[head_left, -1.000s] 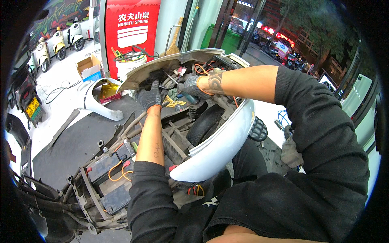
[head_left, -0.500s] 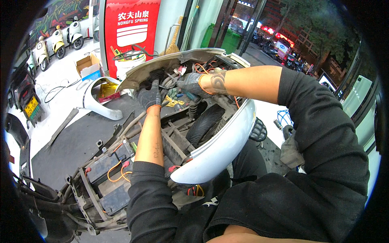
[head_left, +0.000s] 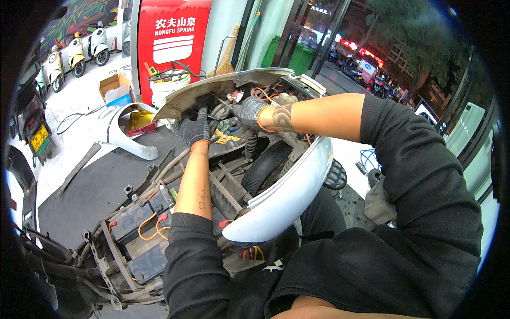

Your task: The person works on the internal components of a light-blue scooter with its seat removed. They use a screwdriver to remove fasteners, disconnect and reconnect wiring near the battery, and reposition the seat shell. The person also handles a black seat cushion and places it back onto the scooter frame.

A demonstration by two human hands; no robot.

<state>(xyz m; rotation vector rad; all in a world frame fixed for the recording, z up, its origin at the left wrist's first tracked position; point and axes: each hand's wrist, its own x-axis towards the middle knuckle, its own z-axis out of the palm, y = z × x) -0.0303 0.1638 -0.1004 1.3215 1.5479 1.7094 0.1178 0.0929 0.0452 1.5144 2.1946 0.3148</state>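
My left hand [head_left: 195, 129], in a dark grey knit glove, reaches under the scooter's raised pale panel [head_left: 223, 81]; one finger points up into a dark recess, the others curl, their contents hidden. To its right, my right hand [head_left: 251, 112], likewise gloved, is closed on a thin metal-shafted tool [head_left: 222, 102], probably a screwdriver, angled toward that recess. Orange wires [head_left: 265, 91] run behind my right hand. A white curved body panel [head_left: 284, 202] arches over the tyre [head_left: 260, 167] below my hands. The exposed frame holds dark batteries [head_left: 149, 261] at lower left.
A loose white fender [head_left: 127, 143] lies beyond a dark mat [head_left: 79, 202]. Behind are cardboard boxes [head_left: 114, 85], a white bucket [head_left: 167, 90], a broom [head_left: 227, 61] and a red cabinet [head_left: 170, 21]. Several parked scooters [head_left: 79, 56] stand at back left; glass doors are at right.
My right hand and forearm have shifted slightly down and left, with the tool still angled toward the recess. My left hand stays at nearly the same spot.
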